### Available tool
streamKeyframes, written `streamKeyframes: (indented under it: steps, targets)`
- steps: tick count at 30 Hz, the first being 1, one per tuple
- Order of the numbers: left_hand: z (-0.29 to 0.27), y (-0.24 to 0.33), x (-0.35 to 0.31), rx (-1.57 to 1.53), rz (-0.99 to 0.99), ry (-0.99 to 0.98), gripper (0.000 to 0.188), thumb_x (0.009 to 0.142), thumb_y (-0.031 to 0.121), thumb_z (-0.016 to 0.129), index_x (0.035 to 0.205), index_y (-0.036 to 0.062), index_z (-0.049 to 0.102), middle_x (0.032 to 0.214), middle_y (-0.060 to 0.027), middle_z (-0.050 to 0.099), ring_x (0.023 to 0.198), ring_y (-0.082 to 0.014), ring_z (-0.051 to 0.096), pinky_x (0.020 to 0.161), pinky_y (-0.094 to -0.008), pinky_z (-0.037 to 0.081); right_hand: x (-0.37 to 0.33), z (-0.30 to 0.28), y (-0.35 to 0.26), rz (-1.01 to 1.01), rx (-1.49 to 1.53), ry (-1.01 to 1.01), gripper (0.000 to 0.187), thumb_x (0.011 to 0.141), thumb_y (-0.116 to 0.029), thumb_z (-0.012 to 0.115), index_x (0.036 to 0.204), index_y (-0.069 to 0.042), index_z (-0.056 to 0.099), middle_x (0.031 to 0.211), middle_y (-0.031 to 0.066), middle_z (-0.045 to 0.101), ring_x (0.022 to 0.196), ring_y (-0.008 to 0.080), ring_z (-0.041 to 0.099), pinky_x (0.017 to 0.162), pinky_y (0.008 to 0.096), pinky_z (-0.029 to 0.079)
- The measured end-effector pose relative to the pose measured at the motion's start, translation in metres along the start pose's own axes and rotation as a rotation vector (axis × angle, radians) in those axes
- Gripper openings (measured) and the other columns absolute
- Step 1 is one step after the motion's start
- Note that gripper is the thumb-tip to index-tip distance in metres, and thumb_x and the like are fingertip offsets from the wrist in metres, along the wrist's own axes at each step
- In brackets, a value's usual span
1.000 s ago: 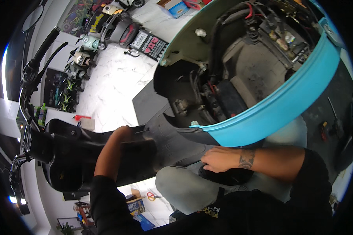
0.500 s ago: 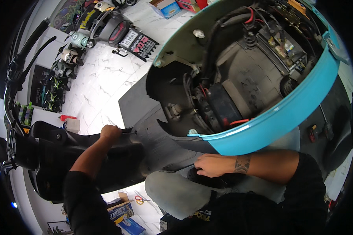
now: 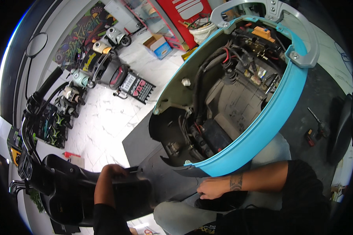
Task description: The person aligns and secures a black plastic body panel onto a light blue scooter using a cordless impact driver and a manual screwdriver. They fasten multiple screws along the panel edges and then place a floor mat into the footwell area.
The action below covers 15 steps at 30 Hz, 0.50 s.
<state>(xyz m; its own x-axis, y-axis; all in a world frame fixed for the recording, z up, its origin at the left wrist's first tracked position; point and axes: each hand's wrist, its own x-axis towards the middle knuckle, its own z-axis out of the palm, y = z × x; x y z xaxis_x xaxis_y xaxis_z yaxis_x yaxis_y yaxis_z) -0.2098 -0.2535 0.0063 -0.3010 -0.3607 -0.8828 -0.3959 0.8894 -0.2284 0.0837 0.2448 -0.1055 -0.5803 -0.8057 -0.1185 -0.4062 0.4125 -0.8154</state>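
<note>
A scooter with a turquoise body shell point(image 3: 262, 135) stands before me, its seat area uncovered. My left hand point(image 3: 114, 170) is at the far edge of the black floorboard point(image 3: 162, 180), its fingers bent and partly hidden; a thin dark piece lies just beyond them. My right hand point(image 3: 215, 188) rests with curled fingers by my bent knee, over a black shoe point(image 3: 223, 201); its palm is hidden. Inside the shell are a black box point(image 3: 217, 135), thick black cables point(image 3: 200, 84) and red wires.
A screwdriver point(image 3: 314, 117) and a small red-and-black tool point(image 3: 310, 138) lie on the dark mat point(image 3: 290, 113) at right. Black handlebars point(image 3: 47, 84) rise at left, and a grey grab rail point(image 3: 310, 43) tops the shell. Parked scooters point(image 3: 115, 74) and an open carton point(image 3: 157, 46) stand beyond.
My view has shifted, showing more of the shell's rear. The left hand, a fist with a thin rod pointing right before, now bends down at the wrist; that rod is no longer clear. The right hand stays put.
</note>
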Motion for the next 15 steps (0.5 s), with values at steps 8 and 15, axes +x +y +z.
streamKeyframes:
  steps: [8,15]
  targets:
    - [0.033,0.031,-0.022,1.226,0.261,0.435,0.031,0.103,0.030,0.061,0.122,0.0123,0.079,0.121,-0.0158,0.079,0.117,-0.0320,0.075,0.094,-0.0494,0.061,0.004,0.008,0.010,-0.034,0.073,-0.015,0.031,0.101,-0.029,0.068,0.105,0.001,0.074,0.106,0.0229,0.076,0.108,0.0428,0.071,0.095,0.0517,0.056]
    - [0.050,0.010,-0.026,0.998,0.210,0.591,0.030,0.105,0.027,0.057,0.121,0.0160,0.079,0.116,-0.0154,0.080,0.110,-0.0347,0.077,0.089,-0.0478,0.061,0.002,0.008,0.007,-0.081,0.069,0.007,0.030,0.101,-0.029,0.068,0.104,0.000,0.074,0.105,0.0228,0.076,0.108,0.0428,0.071,0.095,0.0529,0.056]
